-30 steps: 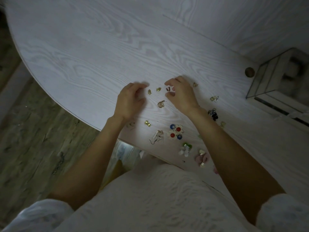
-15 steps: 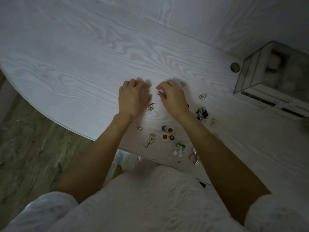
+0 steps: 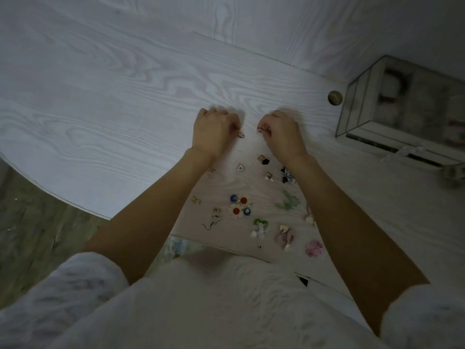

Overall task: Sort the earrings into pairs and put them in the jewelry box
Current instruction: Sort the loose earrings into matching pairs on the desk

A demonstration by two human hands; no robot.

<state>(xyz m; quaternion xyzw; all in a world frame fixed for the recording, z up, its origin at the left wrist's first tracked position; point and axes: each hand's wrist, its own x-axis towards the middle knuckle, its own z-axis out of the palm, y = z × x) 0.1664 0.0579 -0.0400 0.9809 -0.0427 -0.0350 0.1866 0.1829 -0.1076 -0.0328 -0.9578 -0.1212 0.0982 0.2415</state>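
A pale wood-grain bench (image 3: 100, 102) is seen from above, in dim light. The left hand (image 3: 214, 132) is curled, knuckles up, with a small gold earring (image 3: 242, 135) pinched at its fingertips, just above the bench. A narrow gap of bare bench separates it from the right hand (image 3: 281, 133), which is curled the same way, a second small earring (image 3: 259, 129) being held at its fingertips. Nearer the person, between the two forearms, the other earrings are scattered: a small gold stud (image 3: 195, 199), a hook earring (image 3: 214, 219), a pair of flower earrings with red and blue petals (image 3: 240, 205), a green and white one (image 3: 259, 227), pale pink ones (image 3: 285, 236) and dark ones (image 3: 286, 175) beside the right wrist. The glass jewelry box (image 3: 402, 109) stands well apart to the right of the right hand, at the far edge of the bench.
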